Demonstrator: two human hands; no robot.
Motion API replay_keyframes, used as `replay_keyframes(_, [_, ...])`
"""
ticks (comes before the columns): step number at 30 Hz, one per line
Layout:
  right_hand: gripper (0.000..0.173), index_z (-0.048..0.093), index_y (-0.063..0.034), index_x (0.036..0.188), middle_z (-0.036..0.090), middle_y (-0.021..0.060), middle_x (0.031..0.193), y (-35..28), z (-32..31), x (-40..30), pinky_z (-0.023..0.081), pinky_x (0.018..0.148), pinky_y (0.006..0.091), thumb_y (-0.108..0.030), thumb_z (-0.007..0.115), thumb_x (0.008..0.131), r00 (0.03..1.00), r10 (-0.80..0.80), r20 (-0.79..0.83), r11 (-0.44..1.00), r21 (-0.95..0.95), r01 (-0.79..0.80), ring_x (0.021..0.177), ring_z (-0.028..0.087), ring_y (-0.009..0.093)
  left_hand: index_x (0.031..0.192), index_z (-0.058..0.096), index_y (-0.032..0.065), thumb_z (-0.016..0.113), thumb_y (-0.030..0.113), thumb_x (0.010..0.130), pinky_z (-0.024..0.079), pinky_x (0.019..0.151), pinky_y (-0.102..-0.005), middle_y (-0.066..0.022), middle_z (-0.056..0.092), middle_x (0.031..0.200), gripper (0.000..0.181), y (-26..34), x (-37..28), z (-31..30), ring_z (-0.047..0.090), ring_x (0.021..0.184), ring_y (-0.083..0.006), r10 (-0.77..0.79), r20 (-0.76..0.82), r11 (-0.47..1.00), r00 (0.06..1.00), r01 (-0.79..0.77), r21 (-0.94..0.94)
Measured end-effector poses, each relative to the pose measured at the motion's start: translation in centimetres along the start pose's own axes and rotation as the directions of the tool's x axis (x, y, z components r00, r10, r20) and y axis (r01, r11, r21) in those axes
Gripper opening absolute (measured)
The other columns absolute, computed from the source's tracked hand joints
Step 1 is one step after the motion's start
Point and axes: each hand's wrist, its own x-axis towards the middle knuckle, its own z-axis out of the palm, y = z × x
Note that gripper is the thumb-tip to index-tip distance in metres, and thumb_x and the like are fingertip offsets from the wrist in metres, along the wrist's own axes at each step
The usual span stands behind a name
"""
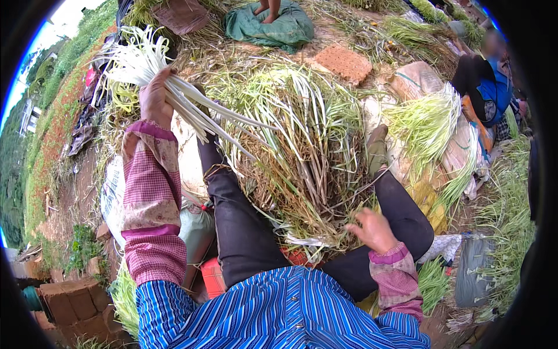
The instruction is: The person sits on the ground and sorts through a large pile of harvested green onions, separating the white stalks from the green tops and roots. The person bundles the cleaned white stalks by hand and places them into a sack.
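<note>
My left hand [157,98] is closed around a bundle of long white stalks [135,61], held out above my left shin. The stalks' curled ends fan out beyond the fist, and their other ends trail right over a heap of plants [301,144]. This heap, with pale green leaves and dry brown stems, lies between my spread legs. My right hand [372,229] hovers near the heap's lower right edge, fingers apart, with nothing seen in it. It is slightly blurred, and I cannot tell whether a fingertip touches the dry stems there.
A green sack [270,26] lies at the far side with a person's bare feet on it. Near it rests a perforated red brick [343,64]. Pale green stalks [429,126] lie to the right, beside a seated person in blue [497,91]. Bricks [72,299] are stacked lower left.
</note>
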Motion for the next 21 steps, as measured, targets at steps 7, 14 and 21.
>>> replay_keyframes(7, [0.059,0.049,-0.0088,0.113,0.049,0.0161,0.109,-7.4,-7.6,5.8,0.035,0.09,0.0406,-0.046,0.059,0.069,0.54,-0.417,-0.731,0.899,-0.244,0.364,0.1,0.048,0.032,0.076,0.059,-0.0024,0.063,0.005,0.072,0.047,0.053,-0.0285,-0.0073,0.06,0.067,0.01,-3.0,-7.0,2.1,0.057,0.057,-0.016,-0.068,0.069,0.995,0.995,0.073,-0.062])
replay_keyframes(14, [0.094,0.019,-0.006,0.131,0.036,0.0181,0.125,-14.2,-1.4,12.7,0.031,0.095,0.0378,-0.057,0.06,0.064,0.756,-0.481,-0.445,0.825,0.061,0.561,0.113,0.039,0.03,0.077,0.06,-0.001,0.061,0.006,0.073,0.047,0.055,-0.0285,-0.0075,0.061,0.069,0.008,-2.6,-9.4,3.8,0.057,0.059,-0.0151,-0.051,0.18,0.999,0.982,0.054,-0.008])
replay_keyframes(21, [0.059,0.033,-0.0062,0.126,0.052,0.002,0.091,-13.6,0.7,12.9,0.043,0.072,0.022,-0.02,0.062,0.077,0.826,-0.465,-0.319,0.176,0.881,0.439,0.08,0.051,0.009,0.086,0.06,-0.0006,0.065,0.025,0.074,0.045,0.046,-0.0252,-0.0058,0.06,0.072,0.029,-0.5,-9.0,6.3,0.053,0.053,-0.0093,-0.139,0.453,0.972,0.881,0.035,0.231])
